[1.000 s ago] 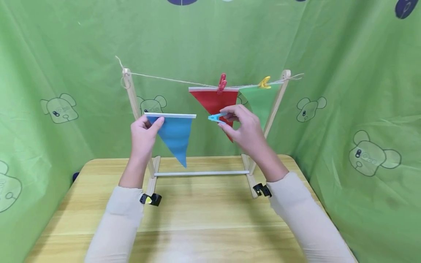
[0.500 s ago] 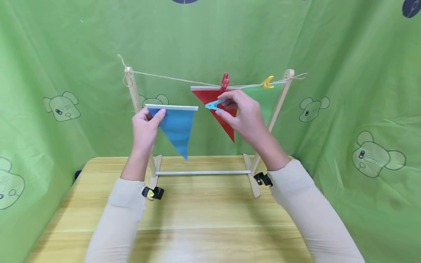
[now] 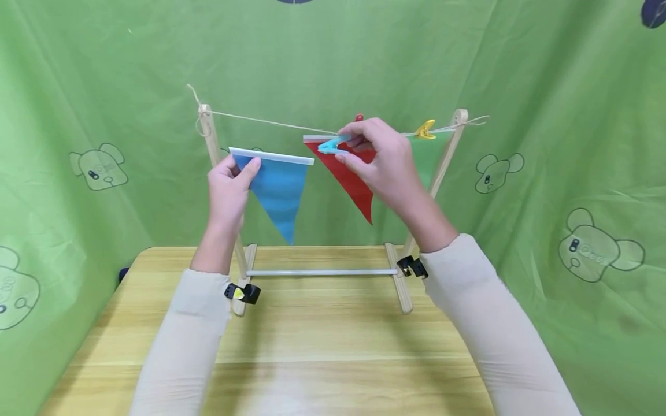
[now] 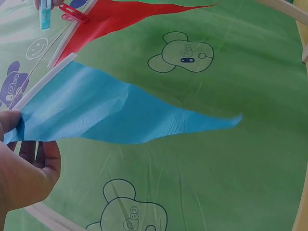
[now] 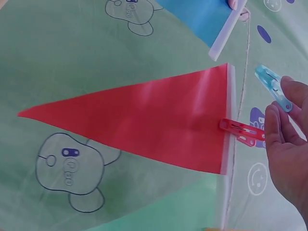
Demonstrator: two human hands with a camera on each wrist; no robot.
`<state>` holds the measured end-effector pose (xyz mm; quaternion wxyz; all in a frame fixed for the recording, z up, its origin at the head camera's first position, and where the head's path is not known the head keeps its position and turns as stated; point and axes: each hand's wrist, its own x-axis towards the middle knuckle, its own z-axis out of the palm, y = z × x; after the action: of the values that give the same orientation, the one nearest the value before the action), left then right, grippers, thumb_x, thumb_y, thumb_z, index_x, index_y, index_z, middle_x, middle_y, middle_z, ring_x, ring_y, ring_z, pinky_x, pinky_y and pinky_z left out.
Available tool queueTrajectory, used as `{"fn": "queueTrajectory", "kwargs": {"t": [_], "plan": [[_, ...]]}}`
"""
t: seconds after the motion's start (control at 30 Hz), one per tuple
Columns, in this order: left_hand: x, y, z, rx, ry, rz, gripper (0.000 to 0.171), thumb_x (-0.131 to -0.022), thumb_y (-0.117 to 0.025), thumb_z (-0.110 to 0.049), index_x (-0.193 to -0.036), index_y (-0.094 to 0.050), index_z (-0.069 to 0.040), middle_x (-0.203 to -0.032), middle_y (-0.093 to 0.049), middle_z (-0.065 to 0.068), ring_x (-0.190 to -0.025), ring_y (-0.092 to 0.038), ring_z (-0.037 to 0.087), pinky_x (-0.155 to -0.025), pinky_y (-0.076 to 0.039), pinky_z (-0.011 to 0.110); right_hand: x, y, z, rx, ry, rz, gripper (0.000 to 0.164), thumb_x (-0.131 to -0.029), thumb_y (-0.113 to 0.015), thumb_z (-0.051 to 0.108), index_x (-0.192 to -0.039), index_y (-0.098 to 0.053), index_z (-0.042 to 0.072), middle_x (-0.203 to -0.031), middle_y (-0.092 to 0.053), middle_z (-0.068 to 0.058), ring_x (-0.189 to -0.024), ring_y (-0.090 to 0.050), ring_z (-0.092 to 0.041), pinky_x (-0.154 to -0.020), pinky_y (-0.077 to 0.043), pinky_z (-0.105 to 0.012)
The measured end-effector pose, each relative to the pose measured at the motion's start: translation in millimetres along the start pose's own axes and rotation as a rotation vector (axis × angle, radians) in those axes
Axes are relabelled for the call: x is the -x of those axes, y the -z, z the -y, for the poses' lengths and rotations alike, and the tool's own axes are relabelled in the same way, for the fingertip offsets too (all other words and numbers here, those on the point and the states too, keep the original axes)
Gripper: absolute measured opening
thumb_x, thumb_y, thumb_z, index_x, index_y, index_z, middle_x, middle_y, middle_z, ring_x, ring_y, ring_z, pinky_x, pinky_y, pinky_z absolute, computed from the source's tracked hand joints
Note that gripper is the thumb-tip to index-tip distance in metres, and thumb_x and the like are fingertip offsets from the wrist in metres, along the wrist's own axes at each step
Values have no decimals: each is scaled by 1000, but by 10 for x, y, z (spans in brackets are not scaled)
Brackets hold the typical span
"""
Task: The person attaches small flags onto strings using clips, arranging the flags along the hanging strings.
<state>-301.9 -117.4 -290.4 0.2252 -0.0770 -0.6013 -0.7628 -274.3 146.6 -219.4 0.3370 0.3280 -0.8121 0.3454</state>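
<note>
My left hand (image 3: 229,185) pinches a blue triangular pennant (image 3: 278,185) by the left part of its white top strip. The pennant hangs point down, its strip a little below the string (image 3: 265,120) in the head view. A light blue clothespin (image 3: 329,145) is pinched by its handles between thumb and fingers of my right hand (image 3: 387,164). Its tip points left and overlaps the red pennant (image 3: 354,185) in the head view; the right wrist view shows it apart from the string. A red clothespin (image 5: 240,129) fastens the red pennant to the string.
A green pennant (image 3: 432,153) hangs at the right under a yellow clothespin (image 3: 426,129). The string runs between two wooden posts (image 3: 447,153), joined low down by a white rod (image 3: 319,273) above the wooden table (image 3: 312,335). Green printed curtain (image 3: 536,173) surrounds everything.
Both hands have risen toward the string with the blue pennant and light blue clothespin. The pennant's strip now tilts down to the right, and my right hand covers most of the red clothespin.
</note>
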Motion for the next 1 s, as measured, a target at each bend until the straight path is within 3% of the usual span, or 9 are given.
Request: {"fn": "queueTrajectory", "kwargs": {"t": [0.2,0.43,0.8,1.0], "plan": [[-60,-4,-33,62,16,-19,3,-98,-70,-10,-101,-71,-9,-92,-66,0,-88,-62,12,-85,-57,25,-197,38,105,11,22,8,30,-88,-83,13,-113,-73,2,-104,-70,-11,-91,-66,-16,-84,-60,-33],[-124,-30,-42,105,54,-18,8,-99,-69,-12,-106,-71,-8,-100,-68,3,-95,-64,15,-93,-57,28,-410,83,185,103,-4,74,28,-90,-81,15,-113,-73,2,-104,-70,-10,-93,-64,-16,-86,-56,-30],[-182,-60,-75,146,105,-57,9,-99,-68,-11,-106,-70,-6,-103,-68,3,-99,-65,16,-102,-55,33,-641,10,240,58,-59,173,29,-90,-81,15,-115,-73,0,-105,-72,-8,-90,-65,-12,-88,-57,-22],[-234,-56,-99,185,82,-47,10,-99,-67,-10,-108,-70,-5,-106,-67,5,-103,-64,18,-106,-53,36,-788,-3,297,78,-107,199,28,-88,-82,19,-111,-76,4,-102,-75,-5,-86,-65,-8,-85,-56,-18]]}}
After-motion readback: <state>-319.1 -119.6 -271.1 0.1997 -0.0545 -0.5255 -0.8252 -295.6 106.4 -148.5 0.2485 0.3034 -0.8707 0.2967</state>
